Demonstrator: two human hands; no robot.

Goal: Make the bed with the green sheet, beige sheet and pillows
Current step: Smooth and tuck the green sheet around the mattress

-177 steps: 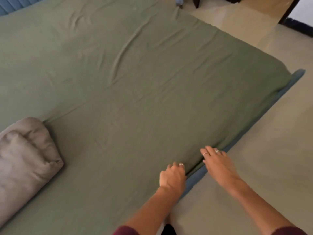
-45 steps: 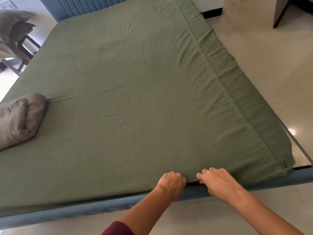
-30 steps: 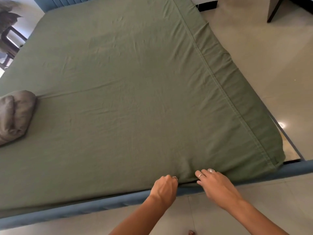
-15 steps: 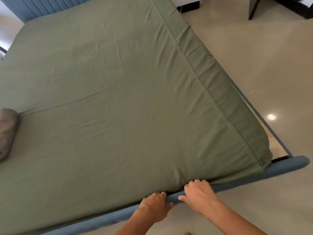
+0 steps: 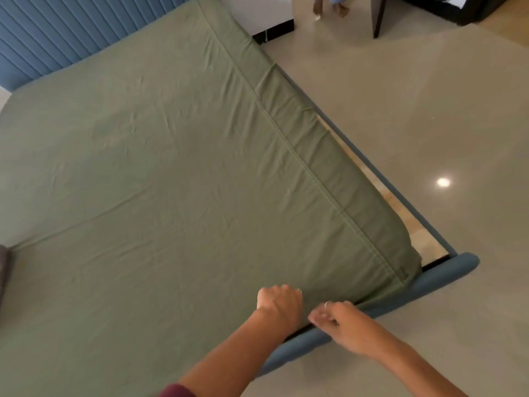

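At the far left edge of the view, a sliver of a grey-beige pillow (image 5: 3, 270) lies on the bed, probably parked there so it is out of the way while the bottom layer is fitted. Spread across nearly the whole mattress is the green sheet (image 5: 177, 173), flat with light creases, its stitched hem running along the right side and hanging over that edge. Behind it, at the far left, stands the blue ribbed headboard (image 5: 71, 30).

Near the foot, the person's left hand (image 5: 279, 300) sits on the sheet's near edge with fingers curled, seemingly bunching fabric to push it down between mattress and blue bed frame (image 5: 438, 277). Just to its right, nearly touching it, the right hand (image 5: 339, 320) hovers over the frame's rail; its fingers are curled, but whether they pinch cloth cannot be told, as the fingertips are blurred. Both hands work close to the near right corner, likely because tucking there pulls the sheet taut. No beige sheet is in view.
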